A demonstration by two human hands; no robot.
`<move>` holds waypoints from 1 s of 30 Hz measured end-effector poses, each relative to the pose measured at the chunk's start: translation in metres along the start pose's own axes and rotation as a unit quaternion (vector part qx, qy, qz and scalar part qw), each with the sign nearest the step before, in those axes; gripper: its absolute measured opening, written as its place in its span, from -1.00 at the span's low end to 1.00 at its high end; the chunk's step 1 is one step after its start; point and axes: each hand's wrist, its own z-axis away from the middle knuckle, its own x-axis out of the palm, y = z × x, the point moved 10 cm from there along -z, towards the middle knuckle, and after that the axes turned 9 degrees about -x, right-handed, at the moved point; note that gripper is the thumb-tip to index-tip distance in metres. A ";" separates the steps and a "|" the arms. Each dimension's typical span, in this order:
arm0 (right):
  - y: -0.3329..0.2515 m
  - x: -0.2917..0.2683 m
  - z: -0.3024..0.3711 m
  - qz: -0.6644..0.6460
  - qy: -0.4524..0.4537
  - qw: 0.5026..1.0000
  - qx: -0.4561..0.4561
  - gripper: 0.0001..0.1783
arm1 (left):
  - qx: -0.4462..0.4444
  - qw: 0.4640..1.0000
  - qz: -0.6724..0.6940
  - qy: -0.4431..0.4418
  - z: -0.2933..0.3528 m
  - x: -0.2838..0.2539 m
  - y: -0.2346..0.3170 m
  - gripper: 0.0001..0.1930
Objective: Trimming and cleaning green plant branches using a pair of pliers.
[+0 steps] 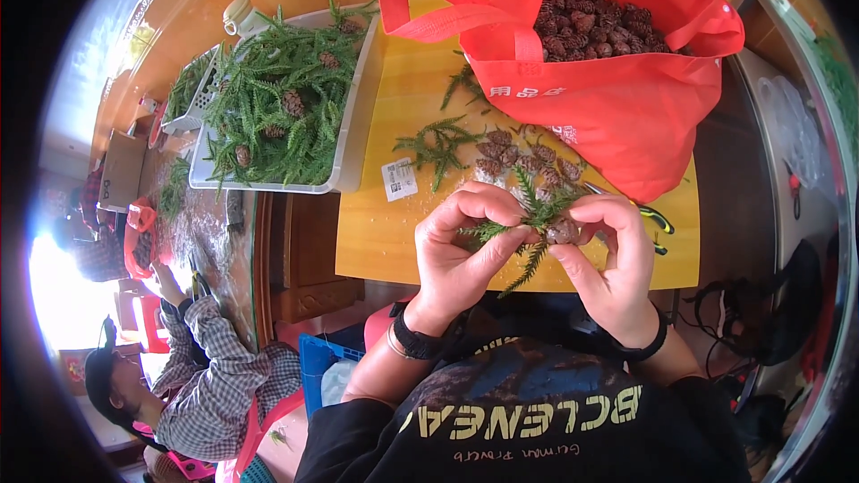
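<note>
- The left hand point(461, 246) pinches a green twig point(528, 224) between thumb and fingers, gripping it near the stem end, just above the near edge of the yellow table point(394, 241).
- The right hand point(608, 259) closes around a small brown cone point(564, 231) that sits on that twig, thumb and forefinger on either side of it.
- Both hands are grasping, neither is free; twig and cone are held in the air between them, close to the person's chest.
- To part the cone cleanly, it seems best to hold the twig right next to the cone, so the stem does not bend, and to twist as well as pull.
- A light grip on the cone should keep its scales from crushing; the needles look prickly, so fingertips fare better on the bare stem.
- A small heap of loose cones point(523, 161) lies on the table just beyond the hands, with the red bag point(617, 98) of cones behind it.
- A grey tray point(356, 116) heaped with more twigs stands well to the left; yellow-handled snips point(653, 216) lie beside the right hand.
</note>
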 end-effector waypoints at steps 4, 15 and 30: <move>0.005 -0.001 0.004 -0.044 0.048 0.998 -0.001 -0.52 | 0.004 1.000 0.005 -0.014 0.000 0.002 0.001 -0.86; -0.017 0.012 -0.017 0.071 -0.093 0.991 -0.062 -0.33 | -0.028 0.999 0.010 -0.038 -0.001 0.005 0.000 -0.88; -0.009 0.018 -0.020 0.020 -0.114 0.993 -0.022 -0.49 | -0.033 0.997 0.025 -0.058 -0.006 0.006 -0.004 -0.92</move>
